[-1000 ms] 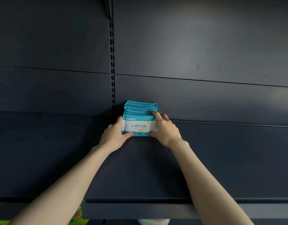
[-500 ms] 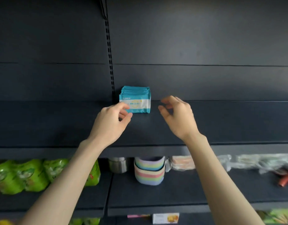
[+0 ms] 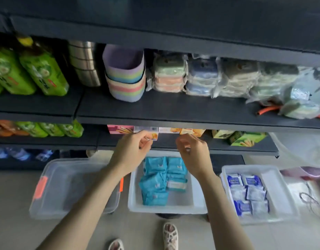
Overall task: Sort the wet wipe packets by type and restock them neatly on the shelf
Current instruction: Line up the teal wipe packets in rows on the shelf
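Both my hands hang in the air in front of the lower shelves, holding nothing. My left hand [image 3: 133, 150] and my right hand [image 3: 193, 154] have loosely curled fingers and are a little apart. Below them on the floor, a white bin [image 3: 132, 201] holds several teal wet wipe packets [image 3: 161, 179]. To its right, another white bin [image 3: 278, 188] holds several blue-and-white wet wipe packets [image 3: 247, 192]. The top shelf [image 3: 155, 42] shows only its front edge, and the stack on it is out of view.
A clear bin [image 3: 71, 186] with orange latches stands on the floor at left. The middle shelf carries green packs [image 3: 40, 73], stacked pastel bowls [image 3: 125, 78] and wrapped items [image 3: 200, 76]. Snack boxes [image 3: 245, 138] line the shelf below. My feet [image 3: 170, 235] stand near the bins.
My hands let go of the teal stack on the top shelf and came down empty. My view swung down from that shelf to the bins on the floor.
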The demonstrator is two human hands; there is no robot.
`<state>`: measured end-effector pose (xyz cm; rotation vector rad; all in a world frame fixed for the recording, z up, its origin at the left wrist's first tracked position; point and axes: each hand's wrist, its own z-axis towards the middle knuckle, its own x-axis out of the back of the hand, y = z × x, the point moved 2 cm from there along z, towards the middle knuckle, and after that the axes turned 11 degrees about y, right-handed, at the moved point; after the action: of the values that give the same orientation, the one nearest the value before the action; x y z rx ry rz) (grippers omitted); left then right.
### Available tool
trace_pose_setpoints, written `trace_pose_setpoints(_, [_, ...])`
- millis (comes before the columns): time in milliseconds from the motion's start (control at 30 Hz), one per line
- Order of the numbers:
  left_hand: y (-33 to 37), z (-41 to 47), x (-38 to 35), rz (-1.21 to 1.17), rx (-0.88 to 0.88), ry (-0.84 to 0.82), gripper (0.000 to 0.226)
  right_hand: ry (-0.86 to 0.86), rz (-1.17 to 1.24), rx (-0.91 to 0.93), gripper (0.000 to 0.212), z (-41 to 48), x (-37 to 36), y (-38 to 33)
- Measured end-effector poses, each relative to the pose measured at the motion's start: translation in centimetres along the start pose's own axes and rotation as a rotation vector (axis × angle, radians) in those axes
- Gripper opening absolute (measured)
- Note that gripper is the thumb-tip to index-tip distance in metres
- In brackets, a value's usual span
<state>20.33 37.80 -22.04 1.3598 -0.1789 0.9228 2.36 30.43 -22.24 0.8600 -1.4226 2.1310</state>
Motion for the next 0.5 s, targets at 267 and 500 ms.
trace_pose_setpoints(267, [-5.1,-7.3,-17.4,-0.006,0.467,-0.052,0.008,-0.338,-0.025,-0.286,0.014,-4.5,-4.0,17.4])
trace_pose_setpoints(500, [-11.8,-13.1,-30.0,0.007,0.767,-0.161,0.005,-0.486,-0.031,-0.554,0.014,-8.9,-10.7,29.9])
